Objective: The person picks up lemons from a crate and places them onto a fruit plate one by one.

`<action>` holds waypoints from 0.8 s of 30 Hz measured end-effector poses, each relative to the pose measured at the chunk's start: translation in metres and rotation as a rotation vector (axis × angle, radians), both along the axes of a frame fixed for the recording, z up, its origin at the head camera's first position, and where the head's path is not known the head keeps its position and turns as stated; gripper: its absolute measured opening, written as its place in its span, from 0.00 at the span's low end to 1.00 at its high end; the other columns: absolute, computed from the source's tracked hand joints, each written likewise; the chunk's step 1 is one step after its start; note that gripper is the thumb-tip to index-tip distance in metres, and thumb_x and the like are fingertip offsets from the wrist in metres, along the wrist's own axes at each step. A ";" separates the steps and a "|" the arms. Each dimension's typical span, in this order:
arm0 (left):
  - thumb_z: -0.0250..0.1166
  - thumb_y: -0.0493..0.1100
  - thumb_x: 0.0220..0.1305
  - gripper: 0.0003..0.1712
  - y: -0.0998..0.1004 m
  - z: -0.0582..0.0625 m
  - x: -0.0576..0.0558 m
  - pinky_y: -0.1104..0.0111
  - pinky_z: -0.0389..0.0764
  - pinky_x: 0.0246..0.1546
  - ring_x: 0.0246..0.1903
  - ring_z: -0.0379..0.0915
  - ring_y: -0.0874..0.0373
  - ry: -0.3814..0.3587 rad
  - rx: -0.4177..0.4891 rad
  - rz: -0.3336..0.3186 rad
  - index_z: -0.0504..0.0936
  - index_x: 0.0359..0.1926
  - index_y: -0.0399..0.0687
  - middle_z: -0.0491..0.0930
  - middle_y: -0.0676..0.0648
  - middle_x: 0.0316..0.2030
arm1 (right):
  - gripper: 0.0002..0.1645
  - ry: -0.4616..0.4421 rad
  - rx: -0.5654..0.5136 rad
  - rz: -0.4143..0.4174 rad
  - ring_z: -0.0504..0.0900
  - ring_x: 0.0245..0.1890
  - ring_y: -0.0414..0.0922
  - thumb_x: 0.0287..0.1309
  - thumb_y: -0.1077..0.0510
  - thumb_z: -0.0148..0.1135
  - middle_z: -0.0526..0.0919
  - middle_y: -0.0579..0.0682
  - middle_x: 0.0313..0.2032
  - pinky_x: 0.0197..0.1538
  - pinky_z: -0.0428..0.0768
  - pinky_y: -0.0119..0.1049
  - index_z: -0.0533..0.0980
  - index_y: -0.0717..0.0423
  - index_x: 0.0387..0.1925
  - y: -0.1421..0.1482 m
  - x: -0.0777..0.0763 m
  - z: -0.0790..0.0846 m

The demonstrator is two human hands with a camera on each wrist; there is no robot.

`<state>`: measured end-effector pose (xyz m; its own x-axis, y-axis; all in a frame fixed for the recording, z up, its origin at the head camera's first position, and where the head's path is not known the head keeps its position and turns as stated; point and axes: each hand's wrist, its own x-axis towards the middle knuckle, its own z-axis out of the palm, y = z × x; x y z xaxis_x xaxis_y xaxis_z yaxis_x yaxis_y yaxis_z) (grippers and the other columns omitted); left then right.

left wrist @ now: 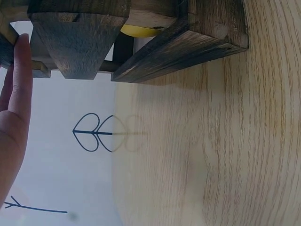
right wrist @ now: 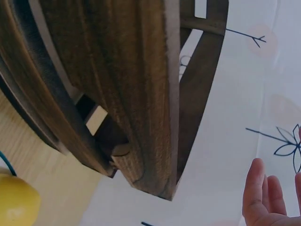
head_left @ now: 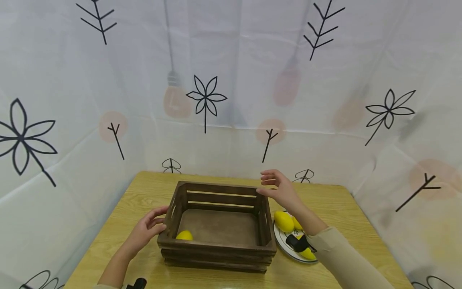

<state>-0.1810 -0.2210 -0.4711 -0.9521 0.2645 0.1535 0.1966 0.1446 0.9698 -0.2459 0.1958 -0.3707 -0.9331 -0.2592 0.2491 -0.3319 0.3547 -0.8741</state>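
Note:
A dark brown slatted wooden crate [head_left: 218, 257] stands on the table. Inside, at its near left corner, lies a yellow lemon [head_left: 185, 235], partly hidden by the front wall. My left hand [head_left: 146, 228] is at the crate's left side, fingertips at the slats; in the left wrist view a straight finger [left wrist: 22, 80] reaches up to the wood. Near the crate's back right corner, my right hand [head_left: 281, 190] is raised with fingers apart and nothing in them. The right wrist view shows its fingers [right wrist: 255, 188] away from the crate's end.
Right of the crate, a white plate [head_left: 279, 239] with a dark rim holds several lemons [head_left: 284, 222], partly covered by the right forearm and its black wrist mount. The wood-grain table [head_left: 325, 200] ends at a white patterned cloth [head_left: 231, 152] behind and at the sides.

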 end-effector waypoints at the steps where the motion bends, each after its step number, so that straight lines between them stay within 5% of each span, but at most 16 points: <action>1: 0.58 0.36 0.65 0.30 0.000 0.000 0.000 0.72 0.75 0.45 0.51 0.68 0.63 0.001 -0.002 0.000 0.59 0.64 0.31 0.58 0.32 0.63 | 0.30 -0.002 -0.007 0.006 0.74 0.50 0.57 0.51 0.57 0.69 0.73 0.58 0.50 0.45 0.78 0.44 0.69 0.56 0.55 -0.001 0.000 0.001; 24: 0.58 0.35 0.65 0.30 0.001 0.000 -0.001 0.72 0.75 0.45 0.49 0.69 0.66 0.004 -0.002 0.000 0.59 0.64 0.30 0.58 0.32 0.62 | 0.28 -0.024 -0.074 0.099 0.74 0.50 0.57 0.52 0.68 0.66 0.72 0.62 0.50 0.49 0.76 0.48 0.68 0.63 0.55 -0.040 -0.016 0.014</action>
<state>-0.1823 -0.2204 -0.4709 -0.9514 0.2649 0.1571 0.2009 0.1470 0.9685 -0.2618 0.1558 -0.3566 -0.9097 -0.3323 0.2491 -0.3409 0.2549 -0.9049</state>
